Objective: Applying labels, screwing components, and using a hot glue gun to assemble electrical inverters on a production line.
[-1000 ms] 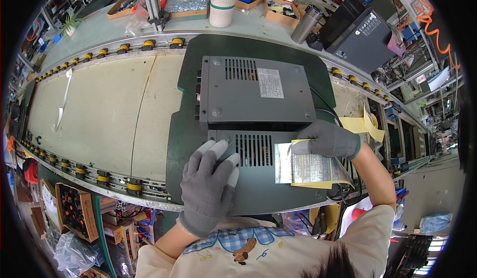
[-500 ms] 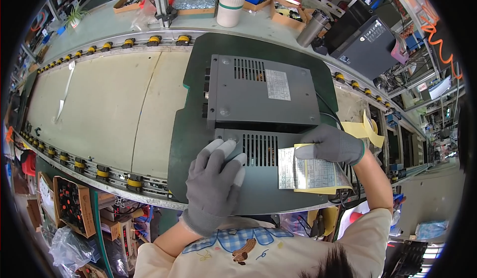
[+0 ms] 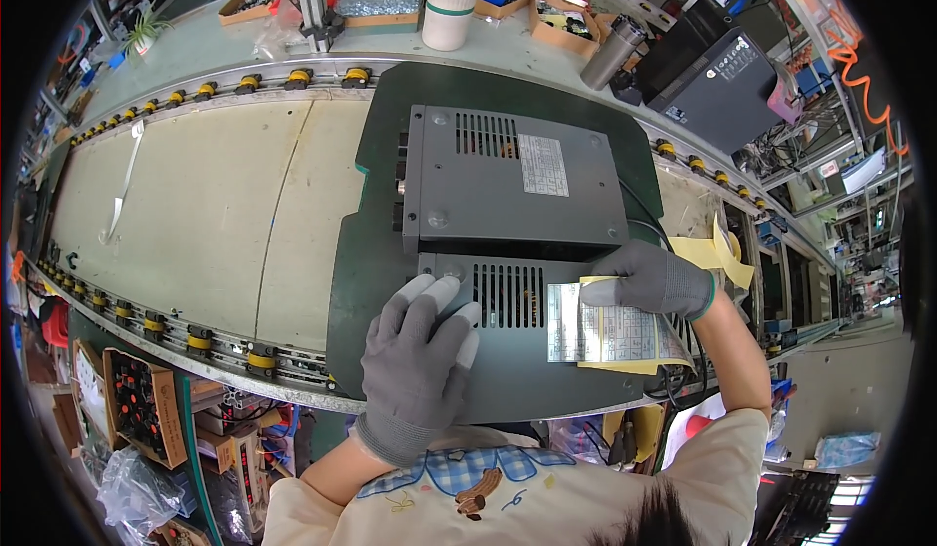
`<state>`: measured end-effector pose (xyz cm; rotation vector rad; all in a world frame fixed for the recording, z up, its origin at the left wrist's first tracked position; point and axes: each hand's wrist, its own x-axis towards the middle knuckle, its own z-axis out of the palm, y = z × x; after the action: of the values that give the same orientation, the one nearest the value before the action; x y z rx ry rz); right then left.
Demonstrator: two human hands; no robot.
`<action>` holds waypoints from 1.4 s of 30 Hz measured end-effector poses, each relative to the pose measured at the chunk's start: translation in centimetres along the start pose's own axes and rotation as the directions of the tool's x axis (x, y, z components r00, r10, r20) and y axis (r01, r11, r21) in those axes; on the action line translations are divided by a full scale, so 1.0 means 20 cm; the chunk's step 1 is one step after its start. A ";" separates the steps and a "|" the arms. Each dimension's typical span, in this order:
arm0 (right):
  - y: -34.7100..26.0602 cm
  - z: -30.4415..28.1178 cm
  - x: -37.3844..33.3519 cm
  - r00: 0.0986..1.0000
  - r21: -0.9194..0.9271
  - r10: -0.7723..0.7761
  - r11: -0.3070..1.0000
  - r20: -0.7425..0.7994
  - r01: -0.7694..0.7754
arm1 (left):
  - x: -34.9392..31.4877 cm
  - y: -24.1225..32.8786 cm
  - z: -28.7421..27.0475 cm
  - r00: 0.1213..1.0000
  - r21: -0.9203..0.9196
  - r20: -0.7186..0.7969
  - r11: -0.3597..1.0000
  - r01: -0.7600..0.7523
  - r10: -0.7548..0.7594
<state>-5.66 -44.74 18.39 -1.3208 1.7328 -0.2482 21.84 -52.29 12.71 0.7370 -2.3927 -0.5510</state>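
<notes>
Two dark grey metal boxes with slotted vents lie side by side on a dark green board [image 3: 369, 253]. The far box [image 3: 488, 180] carries a white printed label [image 3: 543, 165]. Across the near box [image 3: 517, 375] rests my gloved left hand [image 3: 415, 370], fingers extended and pale fingertips on its left part beside the vent. My gloved right hand [image 3: 652, 281] pinches a printed silvery label [image 3: 625, 334] with yellow backing paper. The label's left end extends past the backing, over the near box's right part beside the vent. Whether that end touches the metal, I cannot tell.
Roller rails [image 3: 200, 339] border the pale work surface. Black cables [image 3: 649, 204] run along the boxes' right side, near loose yellow paper [image 3: 717, 253]. Behind stand a white canister with green lid [image 3: 450, 14], a steel flask [image 3: 615, 53] and a black computer case [image 3: 717, 78].
The label in my right hand has shifted slightly away from me over the near box. The boxes and board appear slightly farther left. My left hand keeps nearly the same place on the box.
</notes>
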 end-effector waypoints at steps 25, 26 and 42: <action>0.24 -0.14 -0.26 0.992 0.318 -0.087 0.946 0.090 0.055 | 0.10 0.30 0.16 0.741 0.194 0.648 0.902 -0.386 0.178; 0.26 -0.17 -0.27 0.955 -0.077 -0.268 0.957 0.130 0.279 | 0.09 0.31 0.17 0.758 0.217 0.625 0.891 -0.400 0.188; 0.36 0.22 -0.46 0.695 -0.564 -0.465 0.819 -0.548 0.102 | 0.10 0.33 0.15 0.721 0.134 0.661 0.913 -0.386 0.208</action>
<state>-7.16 -32.57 16.25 -2.0940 2.2732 -0.5464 16.11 -47.88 14.75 0.2479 -3.1944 -0.3806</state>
